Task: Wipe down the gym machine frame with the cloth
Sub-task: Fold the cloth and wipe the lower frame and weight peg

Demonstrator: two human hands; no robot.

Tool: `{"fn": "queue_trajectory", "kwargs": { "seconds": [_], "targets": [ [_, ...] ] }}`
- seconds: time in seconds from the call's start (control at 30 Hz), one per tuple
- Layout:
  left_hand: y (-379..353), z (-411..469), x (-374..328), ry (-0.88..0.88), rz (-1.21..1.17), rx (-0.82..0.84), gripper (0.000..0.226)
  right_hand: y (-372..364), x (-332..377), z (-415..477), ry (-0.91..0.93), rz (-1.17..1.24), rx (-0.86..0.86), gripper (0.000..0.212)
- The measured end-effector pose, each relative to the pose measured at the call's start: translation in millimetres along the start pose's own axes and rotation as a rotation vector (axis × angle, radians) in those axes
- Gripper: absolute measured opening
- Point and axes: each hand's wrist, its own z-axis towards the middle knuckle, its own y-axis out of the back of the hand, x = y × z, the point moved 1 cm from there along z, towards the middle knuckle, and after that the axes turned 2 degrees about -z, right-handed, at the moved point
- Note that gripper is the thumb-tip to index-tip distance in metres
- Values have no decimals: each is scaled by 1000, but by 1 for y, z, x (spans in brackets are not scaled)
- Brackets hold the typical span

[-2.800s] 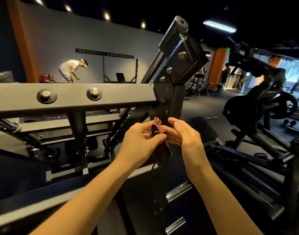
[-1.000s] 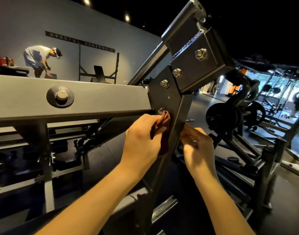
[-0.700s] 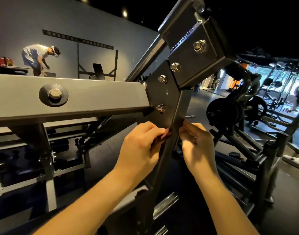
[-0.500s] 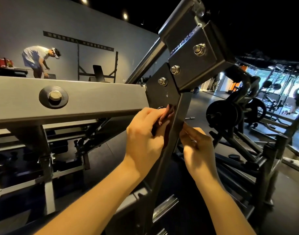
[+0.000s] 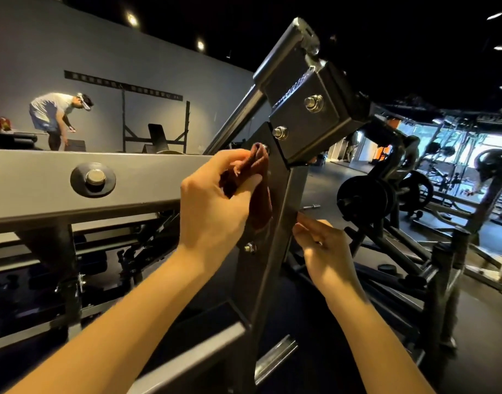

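Head view: left hand (image 5: 215, 211) grips bunched cloth (image 5: 257, 177) against frame (image 5: 284, 183) to rub; right hand (image 5: 326, 245), relaxed, empty, fingertips touching it, probably bracing.

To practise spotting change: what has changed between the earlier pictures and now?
The left hand brought the cloth from mid-air onto the dark plate and wiped up to an upper bolt. The right hand let go of the cloth and rests at the upright's edge. Frame unchanged.
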Motion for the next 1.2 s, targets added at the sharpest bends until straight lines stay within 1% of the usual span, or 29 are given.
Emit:
{"fn": "queue_trajectory", "kwargs": {
  "seconds": [0.07,0.13,0.17,0.2,0.23,0.27,0.3,0.33,0.4,0.47,0.5,0.6,0.63,0.67,0.77,0.83,0.9,0.97,1.03,1.07,1.13,1.2],
  "targets": [
    [-10,13,2,75,-1,28,28,-1,0,1,10,13,-10,28],
    [-20,13,8,34,66,78,28,-1,1,0,5,17,-7,41],
    [-23,12,12,-13,117,82,27,-1,2,1,3,6,-10,42],
    [-25,13,15,-31,153,65,26,0,2,1,18,8,-7,37],
    [-25,16,20,3,163,35,25,0,4,2,33,20,-9,28],
    [-25,18,23,79,146,6,25,1,4,2,26,46,-1,19],
    [-25,19,23,152,118,-22,25,1,5,2,0,92,5,17],
    [-26,20,20,194,90,-38,24,0,6,3,-38,158,16,20],
    [-28,17,10,164,45,-12,23,-1,5,5,-90,287,42,24],
    [-30,11,5,69,39,55,23,-1,5,6,-114,342,48,24],
    [-28,12,10,83,32,57,22,-2,4,5,-116,328,42,22],
    [-27,21,23,339,-51,-19,19,0,6,2,-71,233,2,19],
    [-28,21,21,347,-25,-26,19,0,7,2,-73,237,-1,17],
    [-29,20,17,310,9,-8,18,0,8,2,-92,255,2,16],
    [-26,16,9,121,84,108,22,1,7,5,-67,161,16,22],
    [-21,22,18,121,160,117,23,1,6,8,-18,85,4,25],
    [-18,31,26,148,292,85,23,2,6,7,-22,60,-4,37],
    [-17,37,27,161,395,63,21,3,7,7,-29,38,11,40],
    [-17,42,26,209,372,42,17,2,8,7,-7,45,2,45],
    [-17,42,25,236,322,38,15,2,7,6,1,52,5,48],
    [-16,35,23,275,200,64,14,1,6,5,10,60,8,47],
    [-15,28,23,287,143,111,17,0,5,5,29,56,-36,43]
  ]
}}
